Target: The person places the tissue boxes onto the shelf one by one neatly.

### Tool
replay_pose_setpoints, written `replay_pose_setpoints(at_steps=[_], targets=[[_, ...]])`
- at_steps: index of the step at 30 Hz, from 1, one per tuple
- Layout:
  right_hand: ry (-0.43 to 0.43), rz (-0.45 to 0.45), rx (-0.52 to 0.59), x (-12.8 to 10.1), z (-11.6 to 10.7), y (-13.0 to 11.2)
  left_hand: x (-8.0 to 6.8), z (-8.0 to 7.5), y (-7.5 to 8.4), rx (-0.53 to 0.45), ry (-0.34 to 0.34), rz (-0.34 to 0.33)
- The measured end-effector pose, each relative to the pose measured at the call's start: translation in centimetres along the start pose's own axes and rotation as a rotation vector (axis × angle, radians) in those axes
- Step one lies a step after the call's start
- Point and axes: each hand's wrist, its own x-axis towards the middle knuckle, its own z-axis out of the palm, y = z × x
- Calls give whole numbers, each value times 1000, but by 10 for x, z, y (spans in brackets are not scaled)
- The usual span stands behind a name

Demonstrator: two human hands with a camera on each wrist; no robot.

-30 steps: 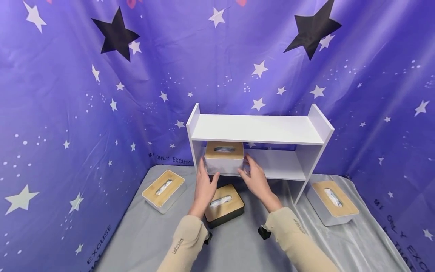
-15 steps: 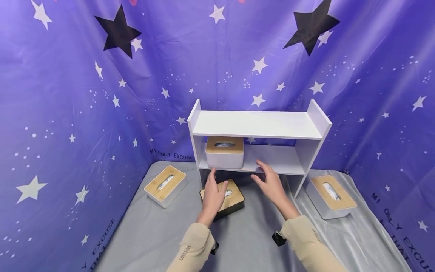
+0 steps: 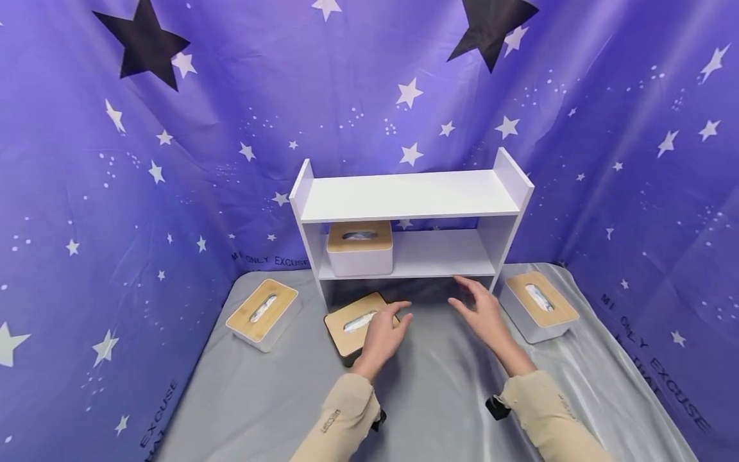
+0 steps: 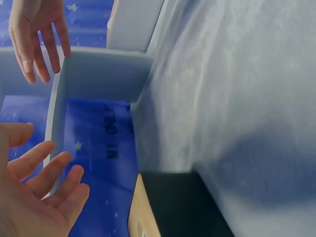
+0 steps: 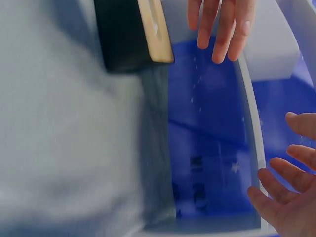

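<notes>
Left hand (image 3: 382,337) open-fingered, grip empty, hovering over the near right corner of the black tissue box (image 3: 356,324); right hand (image 3: 484,312) likewise open and empty, well apart to the box's right. Black box on the grey table (image 3: 439,398) just in front of the white shelf (image 3: 407,212), long axis running left-near to right-far, left hand nearer. Counted: four tissue boxes, one black, three white (image 3: 359,247) (image 3: 262,313) (image 3: 538,304); one shelf; two hands.
</notes>
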Motion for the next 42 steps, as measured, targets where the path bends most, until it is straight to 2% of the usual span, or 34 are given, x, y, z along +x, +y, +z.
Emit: replay_pose_setpoints(at_steps=[12,19,29,33,37,42], targets=[[26,115,-58,-15,-46,39,15,36,27,-1,-92,63],[80,174,-80,-27,-66,54,20,57,34,-27,-115,95],[150,352,-95,-48,-79,80,23,79,44,-53,-149,102],[219,408,-119,-56,-82,90,23,85,48,-76,-170,103],[281,456,-149,-63,-81,97,22,88,48,-98,-169,97],[327,511,-129,-68,-80,105,23,91,47,-114,-166,90]])
